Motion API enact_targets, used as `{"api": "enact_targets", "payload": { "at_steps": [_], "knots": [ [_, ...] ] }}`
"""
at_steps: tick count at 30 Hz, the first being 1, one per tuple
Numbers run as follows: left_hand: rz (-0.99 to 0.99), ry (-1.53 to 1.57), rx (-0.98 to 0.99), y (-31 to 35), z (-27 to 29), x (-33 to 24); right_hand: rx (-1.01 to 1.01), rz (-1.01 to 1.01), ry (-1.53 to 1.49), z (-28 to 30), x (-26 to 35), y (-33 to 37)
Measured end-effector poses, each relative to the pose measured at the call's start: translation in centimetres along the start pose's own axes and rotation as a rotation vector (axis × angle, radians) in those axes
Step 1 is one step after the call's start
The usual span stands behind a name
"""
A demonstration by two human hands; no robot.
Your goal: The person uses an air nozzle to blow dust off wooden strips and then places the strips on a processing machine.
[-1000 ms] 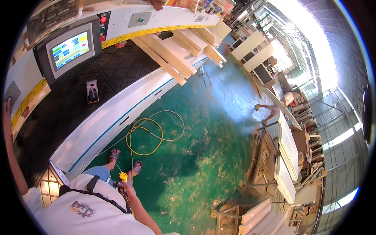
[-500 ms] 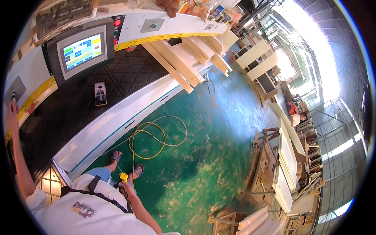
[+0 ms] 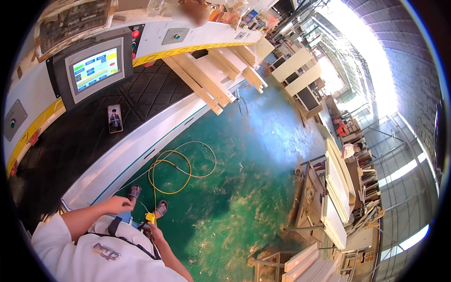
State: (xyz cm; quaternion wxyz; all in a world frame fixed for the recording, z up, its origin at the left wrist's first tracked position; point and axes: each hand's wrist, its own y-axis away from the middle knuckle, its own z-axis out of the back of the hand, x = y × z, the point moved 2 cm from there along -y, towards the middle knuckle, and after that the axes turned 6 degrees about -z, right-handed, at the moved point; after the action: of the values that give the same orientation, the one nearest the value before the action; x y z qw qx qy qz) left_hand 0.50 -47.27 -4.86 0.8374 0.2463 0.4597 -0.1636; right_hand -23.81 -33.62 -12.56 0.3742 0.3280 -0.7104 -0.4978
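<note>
Gripping a small yellow tool (image 3: 150, 217), the right hand (image 3: 153, 229) is held low in front of the body, fingers wrapped round what looks like an air nozzle or a similar hose fitting; its exact kind cannot be told at this size. A yellow hose (image 3: 174, 167) is seen running up from the grip and lying in loose loops on the green floor (image 3: 235, 188), beyond the sandalled feet (image 3: 148, 199). The left hand (image 3: 118, 205) is loosely curled, just to the left of the grip and a little above it, close to the body; nothing is seen in it, though whether something small is enclosed cannot be told.

As for progress, little can be judged as done. Wood dust and shavings are scattered over the floor to the right of the grip, and the nozzle is not aimed at any of it. The black belt (image 3: 84, 136) of the machine, up and to the left of the grip, carries only a phone (image 3: 114, 118), with a lit touch screen (image 3: 94, 69) behind it. Pale wooden frames (image 3: 206, 75) are stacked at the belt's far end, well apart from both hands.

Much is hidden. The nozzle's tip and trigger are covered by the fingers and by the edge of the white shirt (image 3: 94, 249). The hose's far end is lost near the machine's white base. Stacked panels (image 3: 336, 188) on a trolley far to the right are bent by the lens, and a person beyond them is too small to make out.
</note>
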Motion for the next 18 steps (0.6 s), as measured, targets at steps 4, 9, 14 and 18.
{"api": "enact_targets", "payload": {
  "at_steps": [4, 9, 14, 18],
  "knots": [
    [0.071, -0.235, 0.26, -0.6, -4.1, 9.3, 0.031, 0.012, 0.039, 1.1, -0.3, -2.0],
    [0.24, -0.326, 0.256, 2.4, -2.7, 18.4, 0.073, 0.199, 0.175, 1.8, -0.5, -2.1],
    [0.513, -0.357, 0.199, 4.7, 2.0, 14.8, 0.122, 0.093, 0.087, 2.9, -0.5, -1.5],
    [0.616, -0.233, 0.06, 9.3, 1.7, 16.3, 0.141, 0.032, 0.11, 2.1, -0.1, -1.1]
  ]
}}
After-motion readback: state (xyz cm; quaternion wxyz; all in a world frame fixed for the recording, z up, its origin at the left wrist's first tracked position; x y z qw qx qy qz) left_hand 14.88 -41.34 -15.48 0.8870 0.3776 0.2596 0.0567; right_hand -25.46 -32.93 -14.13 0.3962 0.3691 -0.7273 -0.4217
